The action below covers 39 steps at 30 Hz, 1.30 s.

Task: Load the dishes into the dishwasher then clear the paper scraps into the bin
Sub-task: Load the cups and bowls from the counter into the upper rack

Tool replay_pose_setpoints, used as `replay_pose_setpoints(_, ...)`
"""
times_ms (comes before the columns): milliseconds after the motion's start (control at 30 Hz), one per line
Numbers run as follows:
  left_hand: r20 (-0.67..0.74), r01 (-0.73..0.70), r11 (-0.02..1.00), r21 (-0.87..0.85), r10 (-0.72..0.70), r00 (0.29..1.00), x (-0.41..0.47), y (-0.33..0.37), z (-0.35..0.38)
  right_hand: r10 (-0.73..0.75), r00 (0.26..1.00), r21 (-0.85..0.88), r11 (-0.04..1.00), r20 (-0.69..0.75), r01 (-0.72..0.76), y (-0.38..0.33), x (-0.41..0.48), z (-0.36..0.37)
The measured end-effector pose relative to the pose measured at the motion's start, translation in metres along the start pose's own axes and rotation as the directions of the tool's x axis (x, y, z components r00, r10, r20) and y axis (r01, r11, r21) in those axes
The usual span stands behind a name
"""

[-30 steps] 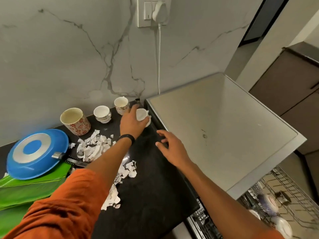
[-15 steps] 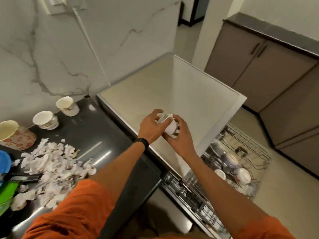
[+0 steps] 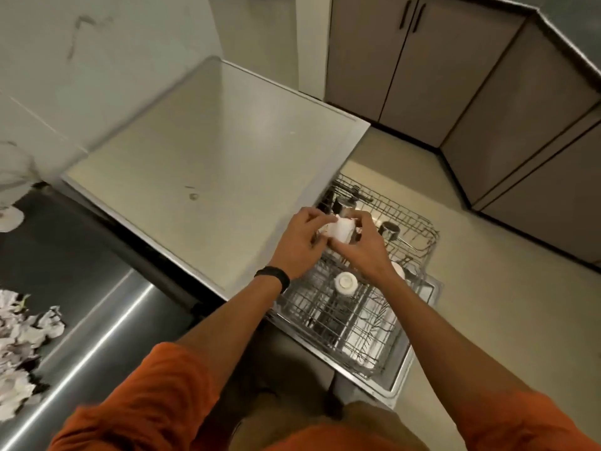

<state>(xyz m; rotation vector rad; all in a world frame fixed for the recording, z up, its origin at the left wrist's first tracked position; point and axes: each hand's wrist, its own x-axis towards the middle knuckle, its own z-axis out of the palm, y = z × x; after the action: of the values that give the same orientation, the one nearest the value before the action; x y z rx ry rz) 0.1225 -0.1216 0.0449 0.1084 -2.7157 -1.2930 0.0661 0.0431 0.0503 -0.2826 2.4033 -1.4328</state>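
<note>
paper scraps [image 3: 22, 346] on the table [image 3: 81, 281] are cut off by the left edge. above the pulled-out dishwasher rack [image 3: 344, 323], the left hand [image 3: 300, 244] and right hand [image 3: 366, 250] both curl round a small white cup [image 3: 341, 229], hiding most of it. the dishes farther back in the rack are blurred.

A pale marble-look wall with grey veining [image 3: 97, 53] rises behind a glossy black stone counter [image 3: 65, 252] at the left. A smooth beige floor [image 3: 487, 304] spreads right to a corner run of flat grey-brown cabinet doors [image 3: 364, 60] with slim dark bar handles [image 3: 405, 14], topped by a dark worktop [image 3: 569, 27]. Light streaks the counter's front edge.
</note>
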Motion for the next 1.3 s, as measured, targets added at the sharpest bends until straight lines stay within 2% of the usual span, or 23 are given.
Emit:
replay_pose_setpoints(67,0.038,0.054,0.999,-0.003,-0.054,0.998,0.004,0.001,0.025,0.042,0.998,-0.026,0.999,0.044,-0.041,0.016,0.005,-0.017)
replay_pose_setpoints(167,0.095,0.204,0.973,-0.107,-0.194,0.976,0.008,0.000,0.056,0.092,0.989,-0.083,0.993,0.117,-0.083,0.036,0.022,-0.034)
replay_pose_setpoints(300,0.089,0.344,0.916,-0.205,-0.332,0.939,0.012,-0.015,0.081,0.119,0.965,-0.121,0.988,0.235,-0.092,0.060,0.051,-0.030)
replay_pose_setpoints(467,0.000,0.487,0.809,-0.330,-0.516,0.857,0.026,-0.058,0.109,0.141,0.921,-0.204,0.977,0.364,-0.069,0.102,0.098,-0.001)
replay_pose_setpoints(633,0.077,0.633,0.689,-0.353,-0.653,0.754,0.034,-0.112,0.149,0.206,0.887,-0.314,0.946,0.413,-0.074,0.147,0.124,0.030)
replay_pose_setpoints(800,0.121,0.672,0.640,-0.374,-0.684,0.719,0.031,-0.150,0.178,0.269,0.852,-0.356,0.928,0.450,-0.105,0.184,0.136,0.053)
replay_pose_setpoints(967,0.158,0.712,0.585,-0.389,-0.719,0.677,0.035,-0.167,0.193,0.266,0.838,-0.381,0.922,0.477,-0.076,0.205,0.144,0.061)
replay_pose_setpoints(1133,0.123,0.713,0.630,-0.307,-0.717,0.687,0.033,-0.177,0.201,0.271,0.838,-0.423,0.905,0.473,-0.055,0.219,0.147,0.068)
replay_pose_setpoints(1300,0.106,0.727,0.621,-0.291,-0.735,0.670,0.031,-0.180,0.205,0.266,0.856,-0.447,0.893,0.443,-0.046,0.223,0.147,0.077)
